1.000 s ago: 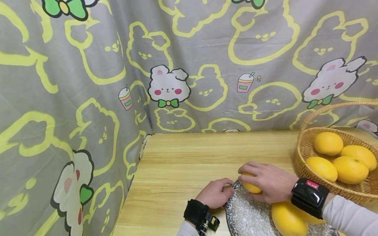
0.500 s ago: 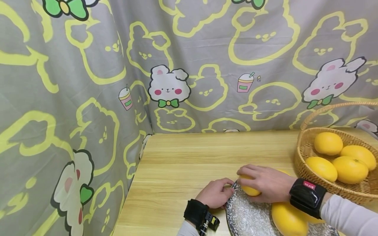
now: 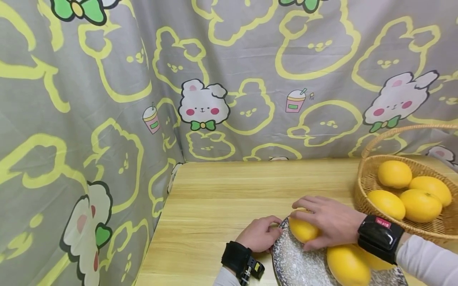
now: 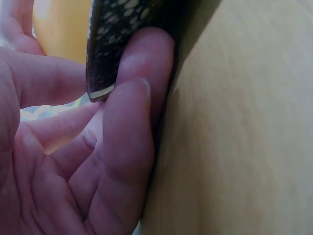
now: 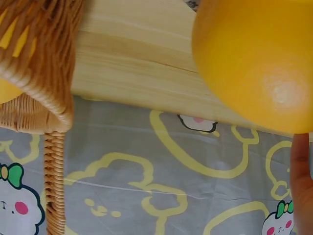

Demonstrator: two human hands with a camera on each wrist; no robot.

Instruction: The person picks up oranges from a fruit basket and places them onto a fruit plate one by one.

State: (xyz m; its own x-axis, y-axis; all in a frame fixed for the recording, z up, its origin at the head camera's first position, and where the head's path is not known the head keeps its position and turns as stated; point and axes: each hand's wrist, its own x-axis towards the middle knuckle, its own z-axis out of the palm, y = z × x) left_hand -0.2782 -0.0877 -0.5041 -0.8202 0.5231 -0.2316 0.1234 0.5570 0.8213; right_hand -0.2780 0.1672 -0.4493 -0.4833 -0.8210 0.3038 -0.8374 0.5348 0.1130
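My left hand (image 3: 260, 234) pinches the rim of a speckled grey plate (image 3: 286, 254). In the left wrist view, the plate's dark underside (image 4: 122, 34) lies between the thumb and the curled fingers (image 4: 129, 127). On the plate's far left part, my right hand (image 3: 330, 222) holds a yellow-orange fruit, like an orange (image 3: 304, 228), fingers over its top and thumb at its near side. Two more such fruits (image 3: 348, 264) lie on the plate under the right wrist. A large orange (image 5: 259, 63) fills the upper right of the right wrist view; which one it is I cannot tell.
A wicker basket (image 3: 361, 194) with a tall handle (image 3: 400, 130) stands right of the plate, with several oranges (image 3: 421, 205) in it. The wooden table (image 3: 214, 202) meets a grey patterned curtain (image 3: 247, 59) at its back and left.
My right hand shifts slightly left, then back right, on the orange; the orange has turned a little and more of it shows. My left hand keeps its place on the plate rim.
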